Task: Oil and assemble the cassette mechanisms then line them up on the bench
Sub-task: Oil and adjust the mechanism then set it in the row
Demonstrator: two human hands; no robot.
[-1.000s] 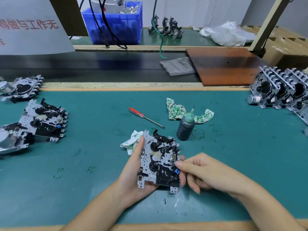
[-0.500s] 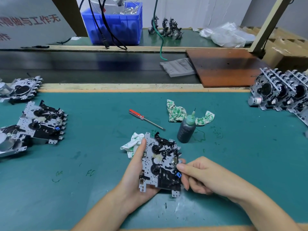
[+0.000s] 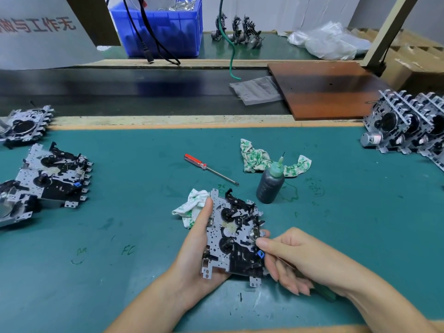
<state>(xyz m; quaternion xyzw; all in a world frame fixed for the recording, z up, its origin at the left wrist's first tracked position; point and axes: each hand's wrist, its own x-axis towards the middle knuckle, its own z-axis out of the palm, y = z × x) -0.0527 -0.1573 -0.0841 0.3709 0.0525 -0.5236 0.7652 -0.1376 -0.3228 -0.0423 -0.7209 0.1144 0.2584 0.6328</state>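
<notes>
Green bench matting [image 3: 120, 284] at six o'clock backs the cassette mechanism [image 3: 234, 239], cradled face-up by the left hand [image 3: 194, 248] with fingers curled beneath for access, while the right hand [image 3: 295, 258] pinches a thin tool against its three-o'clock edge.

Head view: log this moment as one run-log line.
left hand: holds cassette mechanism above mat | right hand: grips green-handled tool, forefinger at mechanism's right edge | oil bottle: upright, untouched

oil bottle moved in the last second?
No. The oil bottle stands upright in the same spot, just in front of the patterned rag, right of the screwdriver tip.
</notes>
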